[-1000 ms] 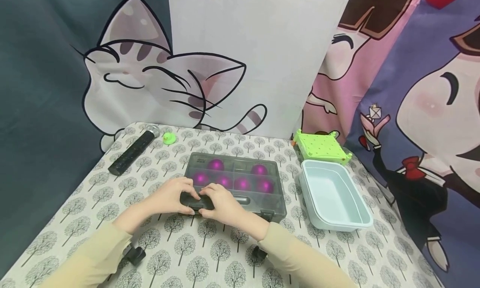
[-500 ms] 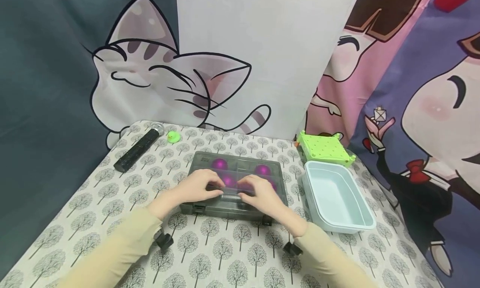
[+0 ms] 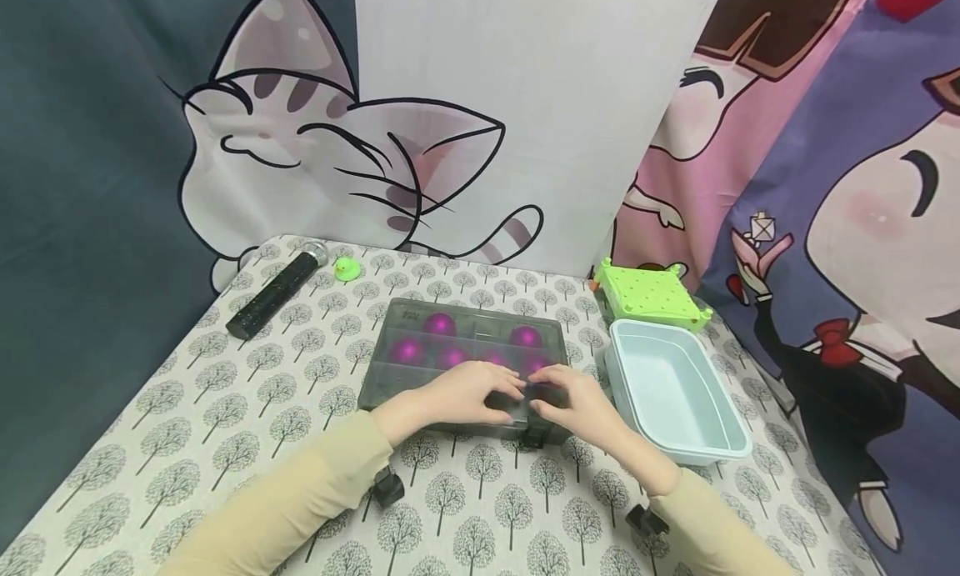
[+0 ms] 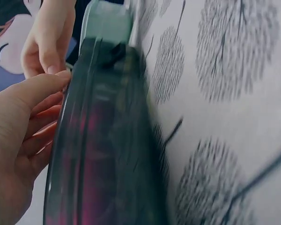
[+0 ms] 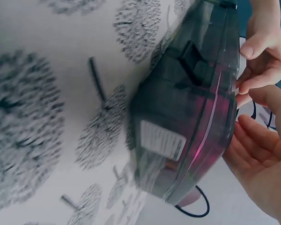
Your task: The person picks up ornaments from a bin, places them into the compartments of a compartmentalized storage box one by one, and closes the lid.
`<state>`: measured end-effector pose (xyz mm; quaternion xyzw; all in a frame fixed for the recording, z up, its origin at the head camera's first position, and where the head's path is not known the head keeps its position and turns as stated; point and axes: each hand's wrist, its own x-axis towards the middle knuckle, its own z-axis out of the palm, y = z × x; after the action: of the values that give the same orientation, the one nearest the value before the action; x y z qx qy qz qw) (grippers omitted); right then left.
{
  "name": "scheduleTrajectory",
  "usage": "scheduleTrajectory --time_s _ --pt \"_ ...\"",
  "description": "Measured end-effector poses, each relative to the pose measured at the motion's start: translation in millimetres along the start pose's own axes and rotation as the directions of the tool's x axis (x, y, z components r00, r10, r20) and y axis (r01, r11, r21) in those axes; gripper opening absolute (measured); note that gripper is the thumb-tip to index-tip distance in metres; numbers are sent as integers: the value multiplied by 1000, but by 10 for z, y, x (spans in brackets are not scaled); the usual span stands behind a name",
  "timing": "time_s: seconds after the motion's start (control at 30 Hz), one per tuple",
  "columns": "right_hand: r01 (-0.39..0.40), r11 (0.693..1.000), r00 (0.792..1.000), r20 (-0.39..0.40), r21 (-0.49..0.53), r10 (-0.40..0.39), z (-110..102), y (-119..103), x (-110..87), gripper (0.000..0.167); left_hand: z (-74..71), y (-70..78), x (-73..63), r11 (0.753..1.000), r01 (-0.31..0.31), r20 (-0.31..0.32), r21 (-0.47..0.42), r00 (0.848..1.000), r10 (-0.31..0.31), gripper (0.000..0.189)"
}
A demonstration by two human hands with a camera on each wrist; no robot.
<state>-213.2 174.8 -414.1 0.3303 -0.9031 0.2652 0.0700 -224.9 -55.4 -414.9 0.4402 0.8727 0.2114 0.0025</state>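
A grey see-through compartment case (image 3: 405,379) lies flat on the table with its lid down. Several purple balls (image 3: 439,325) show through the lid. My left hand (image 3: 465,393) reaches over the front right part of the case, fingers bent loosely at the lid. Facing it, my right hand (image 3: 576,401) has its fingertips at the lid near the right front corner. A black latch (image 3: 534,434) on the front wall sits just below both hands; in the right wrist view this latch (image 5: 192,61) sticks out from the wall. My left forearm covers the case's front left edge.
To the right of the case stands a pale blue tub (image 3: 675,393), with a bright green plastic rack (image 3: 651,295) behind it. A black microphone (image 3: 276,297) and a small green duck (image 3: 347,269) lie at the back left. Printed curtains hang behind the table.
Both hands have moved rightwards along the front of the case, from its left front part past the middle to the right latch. The case has stayed in place with its lid down.
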Motion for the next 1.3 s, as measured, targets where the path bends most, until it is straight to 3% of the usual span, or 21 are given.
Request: scheduleTrajectory --time_s 0.13,0.27,0.57,0.9,1.3 --pt "-8 1000 1000 10 -8 8 -26 31 -98 33 78 108 23 1000 1 28 0 1000 -1 41" --pt "-13 1000 1000 11 -2 13 -21 54 -171 36 120 162 22 1000 15 17 16 1000 -16 43" --pt "17 999 1000 3 -36 -17 53 96 -264 48 182 202 44 996 71 -42 54 997 -69 42" --pt "-32 999 999 17 -40 33 134 50 -301 68 247 207 40 994 87 -80 59 993 -83 42" --pt "-74 980 997 -4 -185 75 270 8 -279 78 293 199 55 995 92 -136 28 987 -88 41"
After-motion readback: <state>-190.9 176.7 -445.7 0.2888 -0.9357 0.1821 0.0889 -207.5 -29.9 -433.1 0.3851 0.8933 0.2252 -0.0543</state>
